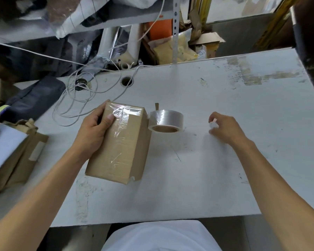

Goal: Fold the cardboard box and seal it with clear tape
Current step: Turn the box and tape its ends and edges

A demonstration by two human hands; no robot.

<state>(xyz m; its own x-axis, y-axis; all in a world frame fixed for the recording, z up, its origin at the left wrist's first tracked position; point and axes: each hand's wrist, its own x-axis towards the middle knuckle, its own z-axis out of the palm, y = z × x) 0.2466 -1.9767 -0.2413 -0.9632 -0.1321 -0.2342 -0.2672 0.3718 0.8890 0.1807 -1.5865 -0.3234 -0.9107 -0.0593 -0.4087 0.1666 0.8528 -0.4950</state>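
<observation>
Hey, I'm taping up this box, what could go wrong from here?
The tape on the box looks wrinkled along the top seam, so it may lift unless pressed flat. A corner flap sticks out at the near end, so that end may not be fully sealed. The roll touches the box, so shifting the box with the left hand might knock it toward the cords.

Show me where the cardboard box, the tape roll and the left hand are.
cardboard box (120, 147): head view, on its taped top face.
tape roll (166, 117): head view, on its clear outer wall.
left hand (93, 129): head view, on its back, gripping the box.
</observation>
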